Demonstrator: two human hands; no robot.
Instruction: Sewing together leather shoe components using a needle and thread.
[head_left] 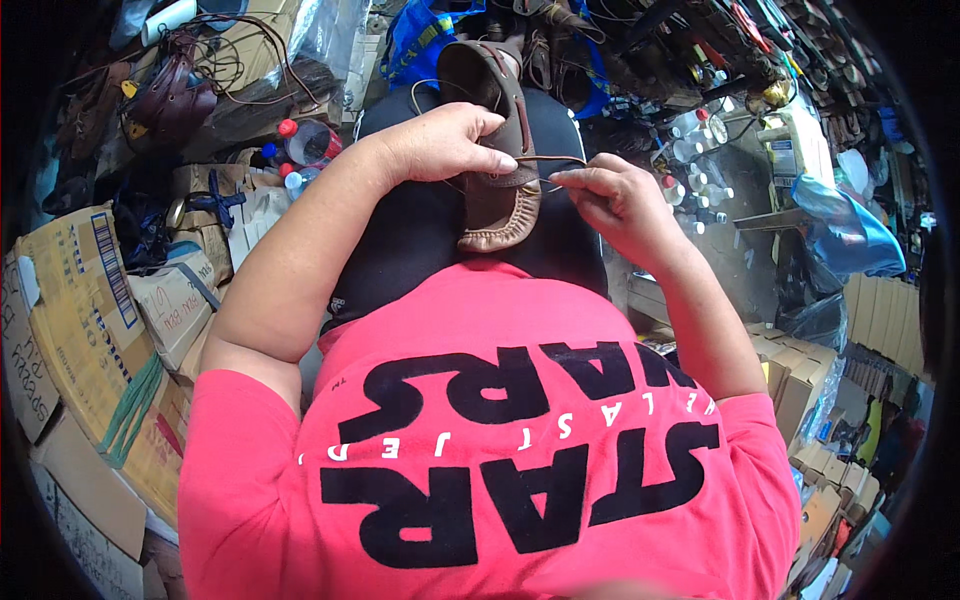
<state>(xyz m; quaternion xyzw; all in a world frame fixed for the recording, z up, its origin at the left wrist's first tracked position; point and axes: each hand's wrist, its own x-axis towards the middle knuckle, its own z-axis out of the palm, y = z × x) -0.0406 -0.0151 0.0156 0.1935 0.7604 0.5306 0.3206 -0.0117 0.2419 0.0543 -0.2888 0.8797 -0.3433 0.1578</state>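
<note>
A brown leather moccasin [500, 210] rests on my dark-trousered lap, its puckered, stitched toe pointing toward me. My left hand [450, 145] grips the upper from the left, with the thumb lying near the front flap. From there a thin brown leather lace [550, 158] runs taut to the right. Thumb and fingers of my right hand [610, 195] are pinched together around the lace, just right of the shoe. A loop of lace also curves out left of the shoe's collar. The fingertips behind the shoe are partly hidden.
Cardboard boxes [90, 310] are stacked on my left, near bottles with red and blue caps [310, 142]. Dark leather pieces with tangled cords [175, 95] lie at the far left. More plastic bottles [690, 150] stand on the right, by a blue plastic bag [850, 235].
</note>
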